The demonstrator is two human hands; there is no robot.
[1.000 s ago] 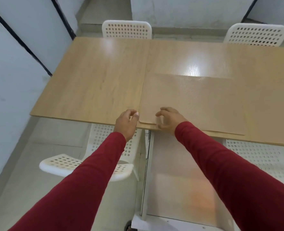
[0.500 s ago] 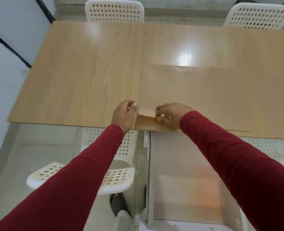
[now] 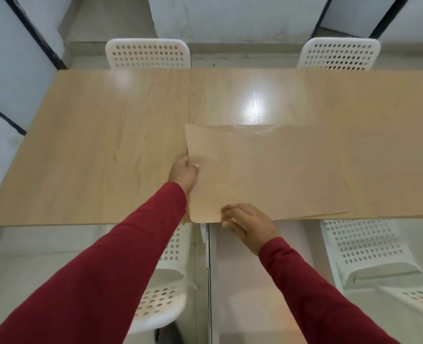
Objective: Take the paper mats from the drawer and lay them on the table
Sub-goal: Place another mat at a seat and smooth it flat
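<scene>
Top paper mat (image 3: 267, 170) on right half of table (image 3: 93, 145), near-left corner overhanging near edge. Left hand (image 3: 184, 173) pinches mat's left edge, thumb on top. Right hand (image 3: 249, 223) grips near edge at overhanging corner. Layered edges of more mats (image 3: 329, 215) underneath at near right; count unclear. Four white chairs: two far (image 3: 147, 53), two near.

paper mats (image 3: 267, 170) on table (image 3: 106, 145) right half — near edge | 2 chairs (image 3: 147, 53) behind

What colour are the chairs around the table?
White, with a pattern of punched holes; the chairs show best in the head view.
</scene>
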